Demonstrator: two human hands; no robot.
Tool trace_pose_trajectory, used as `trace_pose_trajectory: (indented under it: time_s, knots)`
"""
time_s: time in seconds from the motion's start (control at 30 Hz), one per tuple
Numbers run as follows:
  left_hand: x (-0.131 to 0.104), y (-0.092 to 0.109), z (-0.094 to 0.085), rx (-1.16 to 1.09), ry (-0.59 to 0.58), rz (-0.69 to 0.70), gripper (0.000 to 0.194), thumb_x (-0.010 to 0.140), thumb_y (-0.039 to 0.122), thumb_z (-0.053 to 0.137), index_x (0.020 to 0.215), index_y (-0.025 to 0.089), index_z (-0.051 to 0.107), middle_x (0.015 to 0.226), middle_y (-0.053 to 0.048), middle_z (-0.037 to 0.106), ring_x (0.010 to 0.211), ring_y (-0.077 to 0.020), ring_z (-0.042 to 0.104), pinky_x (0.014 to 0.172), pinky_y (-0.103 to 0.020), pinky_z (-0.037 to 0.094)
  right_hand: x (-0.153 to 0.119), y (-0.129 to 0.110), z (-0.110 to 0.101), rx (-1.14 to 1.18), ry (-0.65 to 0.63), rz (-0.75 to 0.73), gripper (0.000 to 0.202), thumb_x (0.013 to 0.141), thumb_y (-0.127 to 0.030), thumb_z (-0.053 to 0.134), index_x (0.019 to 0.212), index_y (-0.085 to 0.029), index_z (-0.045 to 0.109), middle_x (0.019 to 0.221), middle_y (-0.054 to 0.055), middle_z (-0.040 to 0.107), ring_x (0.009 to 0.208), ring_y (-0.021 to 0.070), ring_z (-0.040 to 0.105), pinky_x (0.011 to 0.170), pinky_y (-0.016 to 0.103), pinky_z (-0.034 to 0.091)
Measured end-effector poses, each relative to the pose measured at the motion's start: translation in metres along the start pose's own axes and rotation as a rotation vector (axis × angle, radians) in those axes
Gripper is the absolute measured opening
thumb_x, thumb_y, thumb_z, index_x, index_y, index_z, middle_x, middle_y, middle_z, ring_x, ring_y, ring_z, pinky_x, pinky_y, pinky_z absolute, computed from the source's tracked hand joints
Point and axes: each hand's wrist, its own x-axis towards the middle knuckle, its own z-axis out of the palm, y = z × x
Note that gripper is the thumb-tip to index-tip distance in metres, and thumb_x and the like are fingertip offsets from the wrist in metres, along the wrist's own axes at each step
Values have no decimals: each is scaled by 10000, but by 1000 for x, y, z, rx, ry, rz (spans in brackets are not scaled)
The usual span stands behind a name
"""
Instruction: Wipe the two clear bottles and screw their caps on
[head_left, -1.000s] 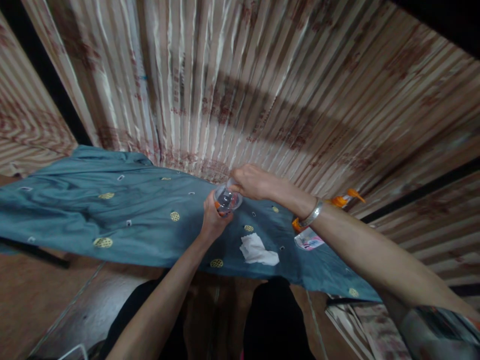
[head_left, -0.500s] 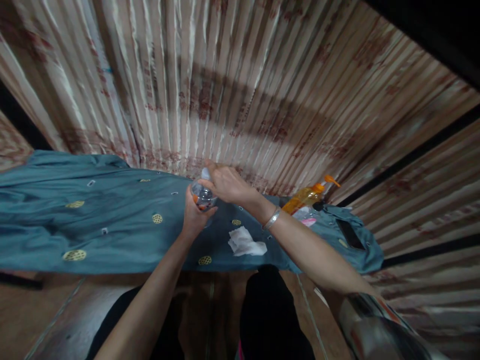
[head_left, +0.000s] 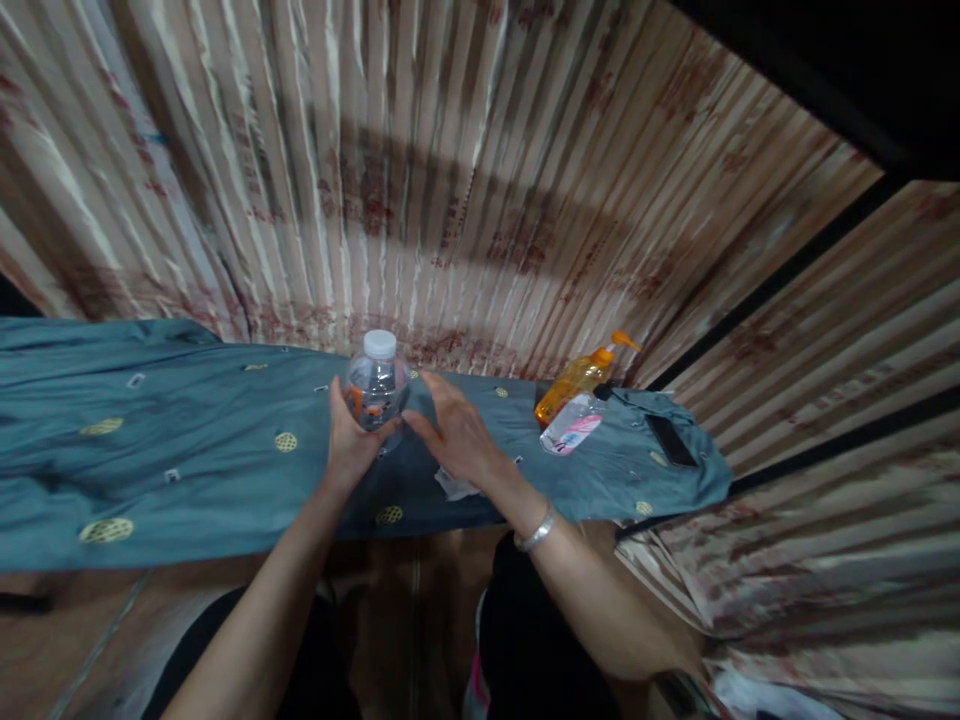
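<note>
A clear plastic bottle (head_left: 381,385) with a white cap and an orange-marked label stands upright on the cloth-covered table. My left hand (head_left: 352,435) is wrapped round the bottle's near left side, thumb across its front. To the right of the bottle my right hand (head_left: 459,428) is held with fingers apart and nothing in it, the thumb close to the bottle's side; whether it touches I cannot tell. A crumpled white tissue (head_left: 454,488) lies below my right hand, partly hidden by it.
A blue-green patterned cloth (head_left: 225,440) covers the long narrow table. On the right are an orange pump bottle (head_left: 574,385), a clear bottle with a pink label (head_left: 574,425) and a dark phone (head_left: 670,440). A pleated curtain (head_left: 420,180) hangs behind, with a dark bar (head_left: 780,285) at right.
My right hand has come off the bottle's cap and moved to its right side, fingers opening. My left hand still holds the bottle. The view has shifted somewhat to the right.
</note>
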Motion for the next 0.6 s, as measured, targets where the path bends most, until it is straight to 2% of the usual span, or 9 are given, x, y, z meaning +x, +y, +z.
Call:
trace_pose_trajectory:
  time_s: [0.13, 0.27, 0.37, 0.43, 0.5, 0.57, 0.6]
  knots:
    - [-15, 9, -17, 94, 58, -79, 1142, 595, 382, 857, 1513, 150, 219, 1522, -250, 386, 1433, -365, 374, 1171, -548, 300, -54, 16, 12, 144, -9, 202, 473, 982, -303, 469, 1394, -72, 493, 1365, 209, 616, 1293, 272, 582, 1096, 440, 453]
    - [-26, 21, -37, 119, 134, -82, 1054, 639, 413, 834, 1500, 218, 259, 1521, -200, 407, 1409, -346, 416, 1148, -554, 340, -109, 31, 24, 269, 7, 302, 305, 959, -253, 469, 1195, -208, 656, 1119, 101, 754, 1029, 234, 720, 932, 389, 564]
    - [-35, 33, -47, 86, 171, -62, 976, 679, 425, 803, 1486, 234, 288, 1497, -184, 436, 1391, -325, 444, 1141, -536, 360, -141, 43, 29, 286, 2, 377, 280, 951, -239, 448, 1090, -229, 691, 879, 39, 775, 763, 195, 741, 749, 321, 605]
    - [-48, 41, -50, 49, 151, -39, 915, 696, 424, 791, 1463, 239, 326, 1455, -171, 478, 1362, -307, 477, 1134, -515, 381, -154, 53, 29, 261, -1, 412, 283, 950, -245, 440, 1056, -228, 702, 778, 20, 758, 667, 189, 726, 681, 309, 605]
    - [-68, 49, -48, 4, 83, -25, 823, 715, 431, 782, 1418, 268, 384, 1384, -130, 536, 1309, -279, 530, 1112, -487, 421, -158, 64, 28, 218, 22, 428, 299, 950, -261, 443, 1091, -210, 702, 856, 61, 771, 772, 224, 746, 757, 359, 610]
    - [-93, 52, -43, -47, -39, -55, 700, 749, 432, 756, 1358, 274, 450, 1288, -98, 599, 1222, -254, 597, 1071, -467, 472, -153, 73, 29, 168, 55, 431, 348, 930, -273, 498, 1220, -169, 660, 1118, 148, 744, 1051, 290, 712, 942, 453, 561]
    - [-105, 52, -39, -67, -103, -83, 633, 774, 430, 732, 1331, 269, 477, 1231, -90, 626, 1158, -243, 634, 1035, -457, 505, -147, 77, 31, 122, 51, 413, 414, 914, -278, 537, 1300, -151, 614, 1271, 185, 679, 1198, 319, 642, 1029, 496, 503]
